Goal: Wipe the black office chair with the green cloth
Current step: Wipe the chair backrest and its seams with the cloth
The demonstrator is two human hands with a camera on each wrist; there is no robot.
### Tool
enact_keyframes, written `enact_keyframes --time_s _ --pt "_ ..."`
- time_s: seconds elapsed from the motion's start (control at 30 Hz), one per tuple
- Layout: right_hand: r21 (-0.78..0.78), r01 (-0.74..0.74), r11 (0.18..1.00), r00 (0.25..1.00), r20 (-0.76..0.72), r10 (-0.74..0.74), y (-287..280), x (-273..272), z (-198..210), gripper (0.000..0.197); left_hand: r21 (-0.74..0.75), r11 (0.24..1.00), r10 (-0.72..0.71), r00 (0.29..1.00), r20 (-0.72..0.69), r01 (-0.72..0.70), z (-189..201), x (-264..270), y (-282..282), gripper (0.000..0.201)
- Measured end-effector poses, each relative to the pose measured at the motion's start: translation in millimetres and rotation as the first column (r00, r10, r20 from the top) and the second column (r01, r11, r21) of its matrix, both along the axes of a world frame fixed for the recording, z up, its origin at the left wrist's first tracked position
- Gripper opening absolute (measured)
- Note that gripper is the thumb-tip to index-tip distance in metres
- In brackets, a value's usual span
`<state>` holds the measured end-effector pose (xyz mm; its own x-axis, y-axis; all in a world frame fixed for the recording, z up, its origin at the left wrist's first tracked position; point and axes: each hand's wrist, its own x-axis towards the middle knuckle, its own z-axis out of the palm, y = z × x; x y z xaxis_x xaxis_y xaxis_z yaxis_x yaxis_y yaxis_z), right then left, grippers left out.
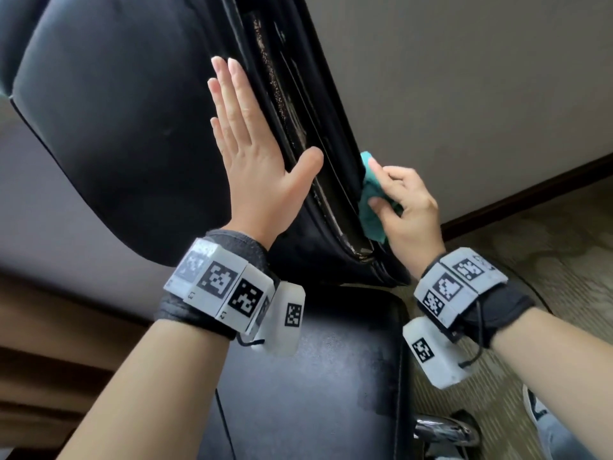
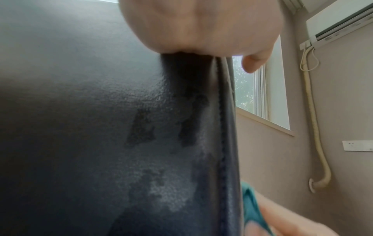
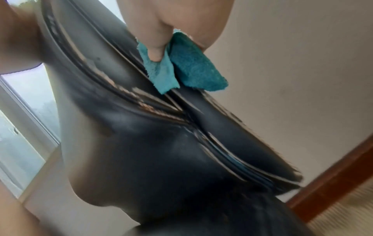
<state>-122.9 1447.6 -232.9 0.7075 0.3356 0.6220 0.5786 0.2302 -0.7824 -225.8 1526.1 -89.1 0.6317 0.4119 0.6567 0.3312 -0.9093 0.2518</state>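
Note:
The black office chair's backrest [image 1: 116, 111] fills the upper left of the head view, with its seat [image 1: 315, 376] below. My left hand [image 1: 245, 137] lies flat on the backrest's front with straight fingers and the thumb spread toward the worn side edge [image 1: 292, 104]. My right hand [image 1: 401, 207] pinches the bunched green cloth [image 1: 370, 200] against that side edge, low down. In the right wrist view the cloth [image 3: 191, 67] is folded around the cracked piping [image 3: 129, 92]. The left wrist view shows the backrest leather [image 2: 121, 127] with damp patches and the cloth [image 2: 252, 207] at the bottom.
A beige wall [image 1: 464, 78] with a dark baseboard [image 1: 530, 187] stands behind the chair. Patterned carpet [image 1: 547, 260] lies to the right, and a chrome chair base part [image 1: 444, 429] and a shoe [image 1: 537, 410] sit below. A window [image 2: 260, 87] and an air conditioner [image 2: 339, 20] are in the left wrist view.

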Motion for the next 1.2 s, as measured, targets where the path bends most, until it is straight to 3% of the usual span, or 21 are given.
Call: enact_keyframes --time_s 0.17,0.47,0.63,0.8,0.9,1.1,1.2 --pt "-0.145 -0.041 0.989 0.997 -0.072 0.030 -14.4 -6.7 -47.5 0.053 0.056 0.998 -0.030 0.998 0.048 0.027 -5.4 -3.4 0.4 0.091" --pt "-0.151 -0.100 0.983 0.988 -0.132 0.080 -15.2 -1.8 -50.3 0.051 -0.027 0.999 0.049 0.986 0.159 -0.046 -67.4 -10.1 -16.2 0.090" --pt "-0.156 -0.088 0.984 0.990 -0.121 0.070 -14.3 -0.2 -60.9 0.050 -0.001 0.998 0.056 0.973 0.224 -0.057 -79.3 -4.1 -14.4 0.090" --pt "0.013 0.036 0.999 0.999 0.038 -0.037 -3.7 -3.6 -24.2 0.046 0.012 0.999 0.048 0.968 0.246 -0.053 -81.8 -3.1 -12.3 0.091" --pt "0.077 0.052 0.996 0.998 0.038 -0.055 9.0 -3.6 -10.0 0.048 0.001 0.999 0.049 0.969 0.243 -0.051 -80.4 -3.3 -12.2 0.092" --pt "-0.115 0.049 0.992 0.997 -0.055 -0.056 -6.1 -9.4 -72.0 0.049 0.001 0.999 0.051 0.974 0.219 -0.053 -79.0 -1.5 -11.5 0.093" --pt "-0.122 0.015 0.992 0.995 -0.094 -0.027 -8.5 -7.5 -63.7 0.046 0.002 0.998 0.058 0.975 0.213 -0.060 -77.9 -2.6 -10.6 0.094"
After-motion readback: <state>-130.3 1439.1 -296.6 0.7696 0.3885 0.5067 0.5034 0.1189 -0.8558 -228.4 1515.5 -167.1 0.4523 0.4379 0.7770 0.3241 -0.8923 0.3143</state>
